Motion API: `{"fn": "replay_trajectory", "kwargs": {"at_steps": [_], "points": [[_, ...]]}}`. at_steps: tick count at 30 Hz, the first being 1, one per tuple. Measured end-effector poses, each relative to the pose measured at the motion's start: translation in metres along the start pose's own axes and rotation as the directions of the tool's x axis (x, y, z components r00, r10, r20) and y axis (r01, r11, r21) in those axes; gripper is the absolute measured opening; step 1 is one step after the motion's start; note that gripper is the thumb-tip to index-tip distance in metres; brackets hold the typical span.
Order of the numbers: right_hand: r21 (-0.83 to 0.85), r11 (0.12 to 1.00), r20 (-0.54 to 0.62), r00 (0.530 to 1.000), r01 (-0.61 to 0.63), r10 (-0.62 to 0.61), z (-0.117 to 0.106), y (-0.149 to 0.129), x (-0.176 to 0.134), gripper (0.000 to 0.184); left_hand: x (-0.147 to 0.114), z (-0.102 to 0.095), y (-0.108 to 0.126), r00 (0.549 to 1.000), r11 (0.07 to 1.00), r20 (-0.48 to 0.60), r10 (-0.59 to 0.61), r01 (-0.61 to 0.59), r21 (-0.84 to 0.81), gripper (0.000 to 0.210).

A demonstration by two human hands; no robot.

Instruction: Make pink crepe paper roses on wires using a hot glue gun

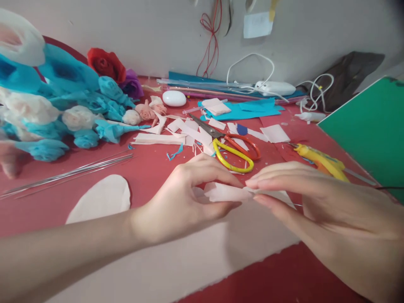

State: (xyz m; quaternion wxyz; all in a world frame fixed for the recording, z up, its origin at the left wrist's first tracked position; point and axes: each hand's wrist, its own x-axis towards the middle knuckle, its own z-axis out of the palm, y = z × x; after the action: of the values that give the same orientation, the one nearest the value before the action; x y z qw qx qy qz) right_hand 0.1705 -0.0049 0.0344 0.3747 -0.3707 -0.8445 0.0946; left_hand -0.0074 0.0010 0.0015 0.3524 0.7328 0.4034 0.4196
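A small rolled piece of pale pink crepe paper [225,192] is held between my two hands. My left hand [179,206] curls around it, thumb below and fingers above. At its right end, the fingertips and thumb of my right hand [341,214] pinch the paper closed. A thin wire [296,205] shows just under my right hand; whether it joins the paper is hidden. Below both hands lies a large pale pink paper sheet [195,256]. A rounded paper piece [104,198] rests beyond my left forearm.
Scissors [233,147] with red and yellow handles lie among paper scraps [189,130]. Crepe paper flowers [85,113] crowd the left, near metal wires [78,172]. A yellow glue gun [322,160] and a green board [369,130] are at right. Blue paper [249,110] lies behind.
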Motion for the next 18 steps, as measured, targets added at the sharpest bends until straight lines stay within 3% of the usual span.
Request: {"fn": "replay_trajectory", "kwargs": {"at_steps": [7, 18], "points": [[0.124, 0.989, 0.051, 0.996, -0.079, 0.073, 0.004, 0.003, -0.008, 0.026, -0.002, 0.001, -0.002, 1.000, 1.000, 0.012, -0.002, 0.002, 0.009, 0.013], [0.238, 0.954, 0.085, 0.982, -0.184, 0.168, 0.013, 0.002, -0.014, 0.024, -0.001, 0.001, -0.001, 1.000, 1.000, 0.004, 0.001, -0.001, 0.021, 0.009]]}}
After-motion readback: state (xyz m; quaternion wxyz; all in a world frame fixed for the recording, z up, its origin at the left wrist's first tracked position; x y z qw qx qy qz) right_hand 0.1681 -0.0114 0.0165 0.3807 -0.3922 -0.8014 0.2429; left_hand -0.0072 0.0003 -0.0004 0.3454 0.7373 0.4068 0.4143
